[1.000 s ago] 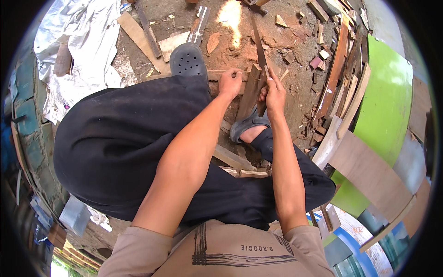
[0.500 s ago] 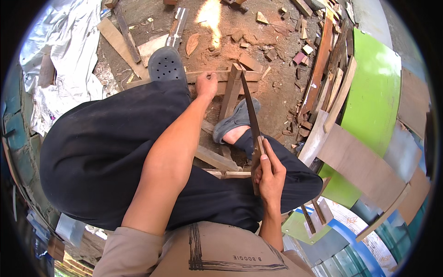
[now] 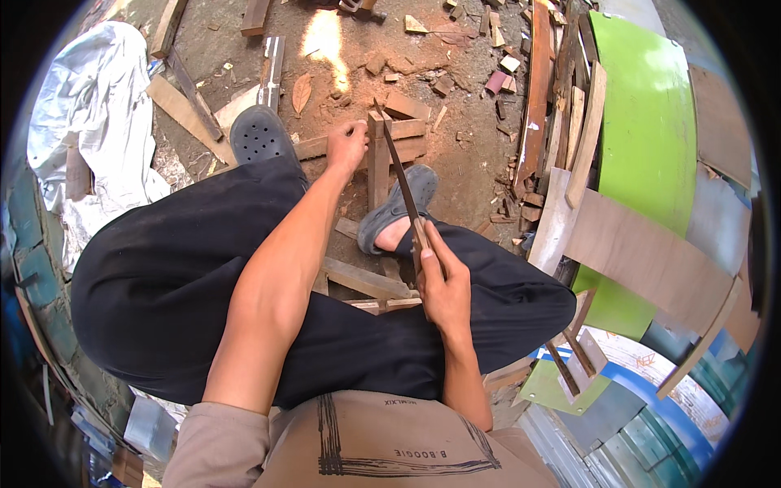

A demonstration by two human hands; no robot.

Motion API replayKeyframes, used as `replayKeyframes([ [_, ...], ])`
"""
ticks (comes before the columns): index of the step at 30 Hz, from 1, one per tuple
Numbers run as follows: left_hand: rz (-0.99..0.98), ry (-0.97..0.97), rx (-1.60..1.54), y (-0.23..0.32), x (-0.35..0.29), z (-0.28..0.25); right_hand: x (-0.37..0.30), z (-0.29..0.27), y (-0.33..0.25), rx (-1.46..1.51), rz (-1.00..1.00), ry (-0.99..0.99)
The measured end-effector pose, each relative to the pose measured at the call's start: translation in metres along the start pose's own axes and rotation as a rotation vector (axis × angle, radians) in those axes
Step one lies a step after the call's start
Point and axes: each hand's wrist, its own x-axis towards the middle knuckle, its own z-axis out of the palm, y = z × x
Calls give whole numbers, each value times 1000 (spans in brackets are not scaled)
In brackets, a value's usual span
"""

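My right hand [image 3: 445, 285] is wrapped round the wooden handle of a handsaw [image 3: 404, 175]. Its long dark blade points away from me, with the tip at the upper end of a squared wooden post [image 3: 378, 163]. Just left of that post, my left hand [image 3: 347, 146] is closed, fingers curled, over a horizontal wooden plank [image 3: 313, 147]; whatever it may grip is hidden. Short wood blocks [image 3: 407, 128] lie behind the post. My grey clogs stand on either side, the left shoe [image 3: 260, 134] by the plank and the right shoe [image 3: 399, 207] beside the post.
Offcuts [image 3: 496, 81] and sawdust litter the ground ahead. Long wood strips [image 3: 561, 98] are piled at the right, against a bright green panel [image 3: 647, 138]. A white sheet [image 3: 89, 106] lies at the far left. More wood pieces [image 3: 366, 281] lie between my legs.
The view has shifted, so the scene sits further left. The saw blade now looks narrower and tilts more to the left, its tip past the post's top. My left hand is closer to the post.
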Motion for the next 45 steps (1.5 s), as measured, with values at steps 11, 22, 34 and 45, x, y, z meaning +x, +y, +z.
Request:
replayKeyframes([
  [11,-240,-239,-13,30,-18,1,171,68,-15,-48,-173,95],
  [22,-252,-315,174,43,-13,-10,-42,-25,-3,6,-115,14],
  [34,-261,-307,239,52,-31,11,36,12,7,-1,-202,50],
  [45,-348,-393,83,44,-26,8,127,43,15,85,-194,38],
])
